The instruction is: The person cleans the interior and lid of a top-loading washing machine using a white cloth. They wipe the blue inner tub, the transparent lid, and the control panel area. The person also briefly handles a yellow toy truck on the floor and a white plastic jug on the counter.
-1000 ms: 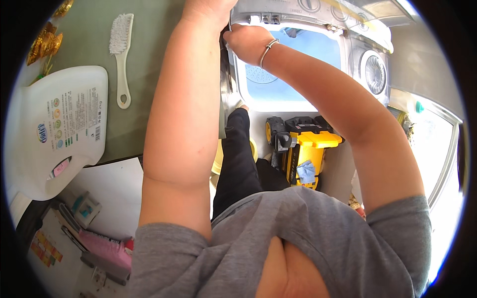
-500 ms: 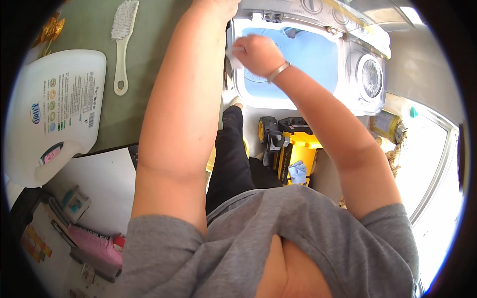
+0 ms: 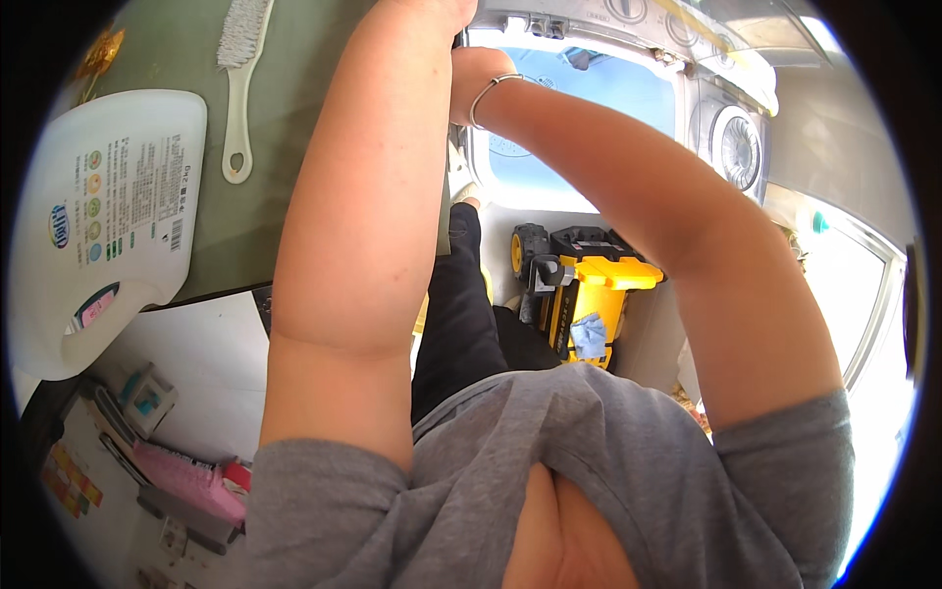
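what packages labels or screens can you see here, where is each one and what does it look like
Detergent jug: lying on the green surface at far left; large, white, handled, with a pink spot near the handle.
Label on the jug: on its upturned face; rows of small coloured round icons, fine print and a barcode.
Colourful small packages: lower left on the white surface; pink, teal and multicoloured, too blurred to detail.
No screens visible.

Both forearms stretch forward, wrists close; hands apparently hidden.
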Action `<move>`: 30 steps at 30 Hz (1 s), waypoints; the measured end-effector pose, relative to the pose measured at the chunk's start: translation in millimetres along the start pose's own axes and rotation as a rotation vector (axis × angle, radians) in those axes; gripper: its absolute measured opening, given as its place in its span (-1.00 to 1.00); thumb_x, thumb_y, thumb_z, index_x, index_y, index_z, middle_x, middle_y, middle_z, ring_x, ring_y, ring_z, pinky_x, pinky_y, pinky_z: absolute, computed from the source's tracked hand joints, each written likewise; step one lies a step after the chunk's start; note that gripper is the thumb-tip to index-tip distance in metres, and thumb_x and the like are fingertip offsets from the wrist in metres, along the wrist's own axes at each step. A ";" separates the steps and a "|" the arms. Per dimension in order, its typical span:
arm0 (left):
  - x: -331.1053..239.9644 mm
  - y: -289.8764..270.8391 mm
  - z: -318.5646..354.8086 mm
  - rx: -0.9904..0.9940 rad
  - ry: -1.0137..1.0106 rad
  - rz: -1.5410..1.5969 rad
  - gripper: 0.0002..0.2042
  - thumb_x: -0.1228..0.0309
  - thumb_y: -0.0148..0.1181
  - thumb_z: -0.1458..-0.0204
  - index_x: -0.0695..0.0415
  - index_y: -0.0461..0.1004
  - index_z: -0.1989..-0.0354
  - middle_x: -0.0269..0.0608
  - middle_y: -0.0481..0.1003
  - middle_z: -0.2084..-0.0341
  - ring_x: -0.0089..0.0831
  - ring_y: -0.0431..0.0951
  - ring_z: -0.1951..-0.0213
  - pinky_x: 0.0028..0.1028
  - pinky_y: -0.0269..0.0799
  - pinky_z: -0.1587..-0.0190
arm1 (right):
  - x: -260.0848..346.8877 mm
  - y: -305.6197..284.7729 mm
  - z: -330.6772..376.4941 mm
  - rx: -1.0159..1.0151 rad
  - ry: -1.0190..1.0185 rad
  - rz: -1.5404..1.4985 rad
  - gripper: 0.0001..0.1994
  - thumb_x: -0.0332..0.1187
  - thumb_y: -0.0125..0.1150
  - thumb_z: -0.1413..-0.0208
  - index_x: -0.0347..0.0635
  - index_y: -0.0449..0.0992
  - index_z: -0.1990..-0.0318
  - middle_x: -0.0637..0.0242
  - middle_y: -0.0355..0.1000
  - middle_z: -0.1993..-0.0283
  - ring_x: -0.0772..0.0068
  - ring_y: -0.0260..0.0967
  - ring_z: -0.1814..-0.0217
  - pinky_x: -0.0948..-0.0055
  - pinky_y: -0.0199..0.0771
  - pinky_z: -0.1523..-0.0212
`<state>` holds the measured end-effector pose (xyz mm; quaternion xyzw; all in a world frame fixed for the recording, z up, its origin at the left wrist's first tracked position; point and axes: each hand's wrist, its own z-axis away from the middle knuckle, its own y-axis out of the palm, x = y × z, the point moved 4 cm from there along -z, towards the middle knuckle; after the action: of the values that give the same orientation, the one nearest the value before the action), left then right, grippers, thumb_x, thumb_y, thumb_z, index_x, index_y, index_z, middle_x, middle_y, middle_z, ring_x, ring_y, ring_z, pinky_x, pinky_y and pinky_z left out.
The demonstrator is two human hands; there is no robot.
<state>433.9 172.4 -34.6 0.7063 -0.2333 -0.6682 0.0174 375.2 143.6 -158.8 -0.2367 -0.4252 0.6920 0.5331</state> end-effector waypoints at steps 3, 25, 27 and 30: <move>1.4 -3.9 -1.1 0.004 0.020 -0.014 -0.59 0.07 0.12 -0.16 0.24 0.50 0.13 -0.26 0.51 0.31 -0.49 0.47 0.25 -0.51 0.38 0.13 | -4.2 2.5 -0.8 -0.199 0.088 -0.111 -0.75 -0.47 0.17 0.06 -0.20 0.53 0.15 0.16 0.54 0.13 0.15 0.54 0.13 0.28 0.55 0.22; -3.1 -0.7 -2.8 -0.059 0.047 -0.104 -0.54 0.04 0.12 -0.15 0.22 0.48 0.03 -0.25 0.52 0.24 -0.47 0.47 0.19 -0.49 0.33 0.07 | -18.6 64.3 73.7 -0.731 0.100 -0.734 -0.82 -0.31 0.24 0.02 -0.11 0.44 0.28 0.11 0.43 0.28 -0.04 0.44 0.26 0.14 0.48 0.21; -3.9 2.4 -1.7 -0.040 0.077 -0.127 -0.55 0.03 0.08 -0.17 0.19 0.48 0.02 -0.25 0.53 0.24 -0.47 0.48 0.18 -0.49 0.31 0.05 | -10.6 74.1 85.5 -0.688 0.097 -0.686 -0.82 -0.30 0.26 0.00 -0.10 0.44 0.27 0.15 0.41 0.28 0.01 0.45 0.27 0.15 0.50 0.25; -8.0 7.0 4.4 -0.020 0.084 -0.160 -0.58 0.06 0.06 -0.19 0.18 0.46 0.03 -0.24 0.53 0.24 -0.47 0.50 0.19 -0.48 0.34 0.04 | -2.5 89.0 119.8 -0.679 0.019 -0.684 -0.84 -0.39 0.27 0.06 -0.10 0.45 0.30 0.20 0.38 0.35 0.04 0.42 0.33 0.22 0.48 0.30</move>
<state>427.6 170.2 -25.2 0.7497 -0.1687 -0.6396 -0.0193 234.6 94.7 -170.9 -0.2501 -0.6758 0.2969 0.6266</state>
